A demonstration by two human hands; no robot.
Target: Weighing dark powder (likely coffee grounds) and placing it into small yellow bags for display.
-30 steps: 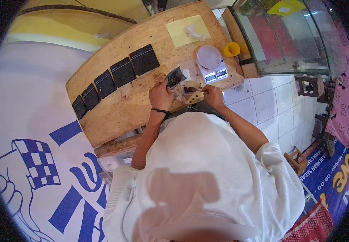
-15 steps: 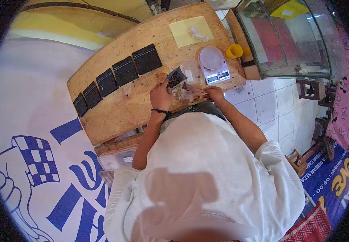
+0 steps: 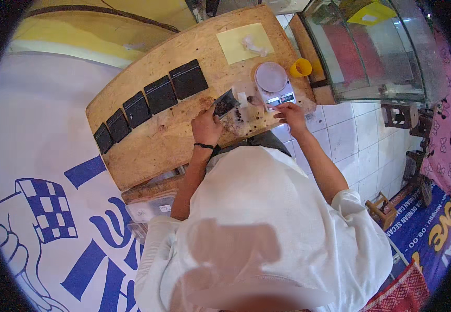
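My left hand (image 3: 207,128) grips the lower left edge of a small dark pouch (image 3: 227,104). The pouch tilts over the wooden table (image 3: 147,151), and dark bits show at its mouth. To the right, my right hand (image 3: 293,117) pinches the thin handle of what looks like a small spoon (image 3: 254,100). The spoon's rounded end lies between the pouch and the scale, apart from the pouch. Just beyond my right fingers stands a white digital kitchen scale (image 3: 282,99) with a round plate (image 3: 271,77) on top. Dark crumbs are scattered below the pouch.
Several black pouches (image 3: 188,79) lie in a row by size at the left. A yellow sheet (image 3: 236,47) bears a crumpled clear plastic piece (image 3: 254,46). A yellow cup (image 3: 301,67) stands beside the scale. A glass case (image 3: 371,57) rises at the right, above the tiled floor (image 3: 347,138).
My right hand has moved up and right toward the scale, taking the spoon away from the pouch. My left hand keeps its hold on the pouch, nearly still.
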